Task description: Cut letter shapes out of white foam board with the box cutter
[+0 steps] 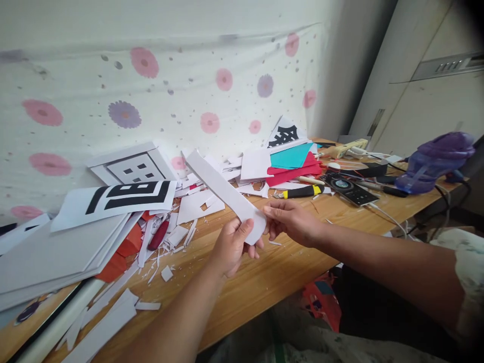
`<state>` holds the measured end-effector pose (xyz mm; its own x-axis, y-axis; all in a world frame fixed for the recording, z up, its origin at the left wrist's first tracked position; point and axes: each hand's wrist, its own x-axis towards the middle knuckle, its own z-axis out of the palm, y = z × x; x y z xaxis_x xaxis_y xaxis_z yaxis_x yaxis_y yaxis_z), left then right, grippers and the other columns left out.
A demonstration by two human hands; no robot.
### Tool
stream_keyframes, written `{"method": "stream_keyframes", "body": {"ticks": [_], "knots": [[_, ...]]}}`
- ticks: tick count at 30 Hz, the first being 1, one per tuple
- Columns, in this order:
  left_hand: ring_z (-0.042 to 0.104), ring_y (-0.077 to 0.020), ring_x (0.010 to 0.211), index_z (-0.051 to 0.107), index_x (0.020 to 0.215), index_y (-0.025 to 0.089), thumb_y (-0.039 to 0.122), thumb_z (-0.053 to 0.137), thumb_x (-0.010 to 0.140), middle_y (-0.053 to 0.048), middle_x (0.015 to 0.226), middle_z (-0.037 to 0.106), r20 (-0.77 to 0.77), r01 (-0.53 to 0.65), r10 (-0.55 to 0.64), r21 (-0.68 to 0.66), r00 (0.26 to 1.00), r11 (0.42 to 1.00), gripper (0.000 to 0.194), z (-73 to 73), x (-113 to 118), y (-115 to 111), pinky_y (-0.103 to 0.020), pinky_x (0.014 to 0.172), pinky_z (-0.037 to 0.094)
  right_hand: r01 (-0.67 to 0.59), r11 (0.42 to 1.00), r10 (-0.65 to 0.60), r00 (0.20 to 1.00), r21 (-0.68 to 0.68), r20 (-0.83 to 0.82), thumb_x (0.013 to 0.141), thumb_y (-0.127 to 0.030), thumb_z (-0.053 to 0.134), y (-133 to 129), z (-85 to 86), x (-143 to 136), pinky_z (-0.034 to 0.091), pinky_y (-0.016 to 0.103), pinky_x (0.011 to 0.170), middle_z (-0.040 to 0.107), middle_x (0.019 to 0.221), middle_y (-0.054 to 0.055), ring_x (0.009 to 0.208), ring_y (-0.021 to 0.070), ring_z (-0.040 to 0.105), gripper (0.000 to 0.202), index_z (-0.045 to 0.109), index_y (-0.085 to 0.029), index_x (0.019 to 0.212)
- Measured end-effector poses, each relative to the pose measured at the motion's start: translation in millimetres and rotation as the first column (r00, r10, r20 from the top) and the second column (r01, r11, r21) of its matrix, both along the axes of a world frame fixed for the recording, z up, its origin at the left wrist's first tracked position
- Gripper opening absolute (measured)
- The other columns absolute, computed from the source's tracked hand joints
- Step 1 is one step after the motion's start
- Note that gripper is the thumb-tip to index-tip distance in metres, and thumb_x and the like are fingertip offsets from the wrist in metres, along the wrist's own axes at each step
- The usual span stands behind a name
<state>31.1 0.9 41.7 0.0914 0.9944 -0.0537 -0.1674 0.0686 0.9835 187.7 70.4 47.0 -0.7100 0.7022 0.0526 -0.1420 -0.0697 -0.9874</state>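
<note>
A long white foam-board strip [223, 189] with a rounded near end is held up over the wooden table [264, 272]. My left hand [230, 247] grips its rounded end from below, thumb on its face. My right hand [291, 222] pinches the same end from the right side. The strip slants up and away to the left, above the paper clutter.
White boards with black characters [117, 199], red and teal sheets [291, 161], and paper scraps [166, 242] cover the table's left and back. A yellow-handled cutter [302, 192], a phone [348, 189], cables and a purple object [434, 161] lie right. A flowered cloth [151, 91] hangs behind.
</note>
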Motion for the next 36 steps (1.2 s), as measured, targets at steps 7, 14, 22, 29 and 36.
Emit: {"method": "stream_keyframes", "body": {"ticks": [7, 14, 22, 29, 36], "knots": [[0.05, -0.0089, 0.041, 0.053, 0.088, 0.014, 0.047, 0.047, 0.086, -0.002, 0.061, 0.061, -0.127, 0.059, -0.049, 0.083, 0.991, 0.995, 0.034, -6.2, 0.4, -1.1, -0.021, 0.042, 0.041, 0.032, 0.974, -0.073, 0.982, 0.226, 0.173, 0.074, -0.056, 0.06, -4.8, 7.2, -1.2, 0.041, 0.021, 0.045, 0.054, 0.057, -0.001, 0.049, 0.0088, 0.05, 0.042, 0.052, -0.015, 0.07], [0.051, -0.0105, 0.04, 0.051, 0.089, 0.013, 0.05, 0.045, 0.085, -0.001, 0.057, 0.059, -0.345, 0.136, -0.108, 0.058, 0.932, 0.989, 0.038, -14.0, -3.3, 0.9, -0.02, 0.038, 0.037, -0.043, 0.969, 0.008, 0.989, 0.244, 0.145, 0.074, -0.052, 0.061, 2.2, 1.9, 2.4, 0.04, 0.024, 0.056, 0.054, 0.065, 0.0, 0.059, 0.0108, 0.049, 0.038, 0.055, -0.015, 0.073], [0.046, -0.0099, 0.037, 0.05, 0.079, 0.017, 0.038, 0.041, 0.084, 0.002, 0.054, 0.055, -0.674, 0.276, -0.309, -0.16, 0.671, 0.948, 0.023, -12.9, 12.0, -12.0, -0.019, 0.037, 0.032, 0.281, 0.954, -0.272, 0.957, 0.099, -0.098, 0.062, -0.037, 0.075, 11.0, 25.4, 0.9, 0.032, 0.022, 0.054, 0.052, 0.064, -0.003, 0.058, 0.0099, 0.042, 0.03, 0.057, -0.016, 0.073], [0.051, -0.0134, 0.048, 0.05, 0.071, 0.019, 0.034, 0.041, 0.084, 0.001, 0.057, 0.058, -0.808, 0.305, -0.251, -0.093, 0.533, 0.948, 0.021, -7.8, 14.4, -11.7, -0.024, 0.05, 0.033, 0.391, 0.92, -0.38, 0.865, -0.036, -0.327, 0.058, -0.024, 0.076, 11.4, 45.4, 2.5, 0.033, 0.023, 0.052, 0.058, 0.061, -0.003, 0.053, 0.0092, 0.046, 0.021, 0.061, -0.017, 0.07], [0.049, -0.016, 0.057, 0.052, 0.071, 0.02, 0.038, 0.043, 0.084, -0.001, 0.064, 0.057, -0.9, 0.376, -0.161, 0.003, 0.405, 0.927, 0.024, -22.8, 10.4, -3.8, -0.027, 0.053, 0.027, 0.523, 0.853, -0.469, 0.77, 0.006, -0.432, 0.057, -0.025, 0.075, 2.2, 69.9, 8.6, 0.038, 0.024, 0.054, 0.058, 0.063, -0.004, 0.055, 0.0105, 0.049, 0.026, 0.059, -0.018, 0.076]]}}
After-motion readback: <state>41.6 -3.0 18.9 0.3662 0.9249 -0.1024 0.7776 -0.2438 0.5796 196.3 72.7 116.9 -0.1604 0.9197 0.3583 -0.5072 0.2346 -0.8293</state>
